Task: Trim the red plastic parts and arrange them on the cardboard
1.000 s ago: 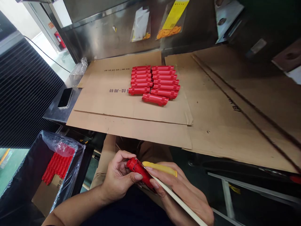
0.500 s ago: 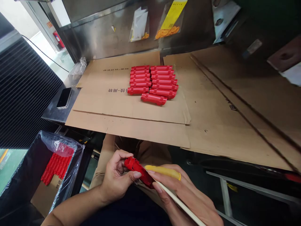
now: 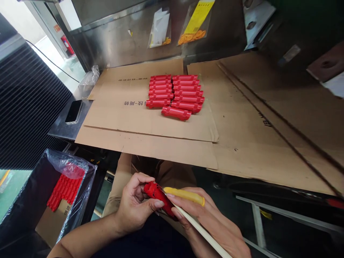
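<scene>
The person has one red ribbed part [image 3: 157, 192] held between both hands, over the lap and just off the near edge of the cardboard [image 3: 120, 120]. It tilts, one end toward ten o'clock and the other toward four. The left hand [image 3: 135, 204] is closed around the ten o'clock end, thumb pressed along the side and fingers curled behind. The right hand [image 3: 215, 218] has a pinching grip, nearly closed, on a pale slim handle [image 3: 201, 231] that slopes away toward four o'clock; its fingertips also reach the part's lower end. A yellow cover [image 3: 185, 195] appears to sit on one right finger. The tool's tip seems to meet the part's upper side, though the fingers crowd that spot and the exact contact cannot be made out. With the part steadied on one side and the tool brought to it on the other, this looks like close handwork on a single piece.

Well apart from the hands, toward twelve o'clock, similar red parts [image 3: 176, 113] lie in two columns on the cardboard. Toward nine o'clock, more red parts [image 3: 66, 190] sit inside a plastic-lined bin [image 3: 29, 195]. A phone [image 3: 73, 111] rests toward ten o'clock.
</scene>
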{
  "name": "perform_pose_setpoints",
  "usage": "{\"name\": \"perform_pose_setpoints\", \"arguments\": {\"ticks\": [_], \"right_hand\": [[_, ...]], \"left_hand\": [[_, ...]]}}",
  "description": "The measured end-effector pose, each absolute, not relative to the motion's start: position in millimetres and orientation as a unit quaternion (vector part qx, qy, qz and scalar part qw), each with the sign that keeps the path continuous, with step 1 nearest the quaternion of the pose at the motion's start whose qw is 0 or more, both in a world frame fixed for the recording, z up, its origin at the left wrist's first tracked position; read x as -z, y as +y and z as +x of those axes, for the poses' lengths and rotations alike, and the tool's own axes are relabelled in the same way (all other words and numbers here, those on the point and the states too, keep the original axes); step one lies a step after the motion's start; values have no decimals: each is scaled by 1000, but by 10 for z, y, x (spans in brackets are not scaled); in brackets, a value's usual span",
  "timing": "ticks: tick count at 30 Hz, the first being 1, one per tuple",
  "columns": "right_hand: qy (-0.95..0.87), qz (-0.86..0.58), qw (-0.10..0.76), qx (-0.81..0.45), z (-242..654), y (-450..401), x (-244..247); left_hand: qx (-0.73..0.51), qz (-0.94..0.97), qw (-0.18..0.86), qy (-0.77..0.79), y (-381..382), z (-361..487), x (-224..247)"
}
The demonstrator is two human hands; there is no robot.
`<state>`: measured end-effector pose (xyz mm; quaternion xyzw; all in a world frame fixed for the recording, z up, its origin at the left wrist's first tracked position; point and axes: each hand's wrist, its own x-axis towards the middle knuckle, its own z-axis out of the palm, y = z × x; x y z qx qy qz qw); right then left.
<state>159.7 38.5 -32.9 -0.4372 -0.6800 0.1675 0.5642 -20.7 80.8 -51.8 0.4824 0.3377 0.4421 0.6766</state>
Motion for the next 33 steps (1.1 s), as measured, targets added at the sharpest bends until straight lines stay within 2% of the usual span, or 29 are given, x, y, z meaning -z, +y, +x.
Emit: {"name": "perform_pose_setpoints", "arguments": {"ticks": [6, 10, 12, 14, 16, 21, 26, 33], "right_hand": [[-698, -451, 510, -223, 1639, 383, 444], [-746, -418, 505, -122, 1621, 428, 545], [-758, -416, 497, -71, 1604, 446, 566], [-750, -420, 504, -78, 1600, 440, 552], [-707, -445, 529, -151, 1620, 405, 514], [-495, -513, 556, -428, 1758, 285, 471], [-331, -392, 589, -624, 1857, 291, 561], [-272, -294, 583, -707, 1877, 390, 647]], "left_hand": [[-464, 543, 600, 359, 803, -214, 561], [-490, 570, 545, 372, 784, -185, 590], [-502, 555, 547, 375, 778, -170, 582], [-506, 521, 579, 370, 782, -165, 565], [-502, 479, 632, 345, 801, -170, 553], [-480, 401, 733, 267, 865, -202, 592], [-480, 358, 765, 237, 893, -191, 615], [-443, 304, 810, 235, 896, -179, 496]]}}
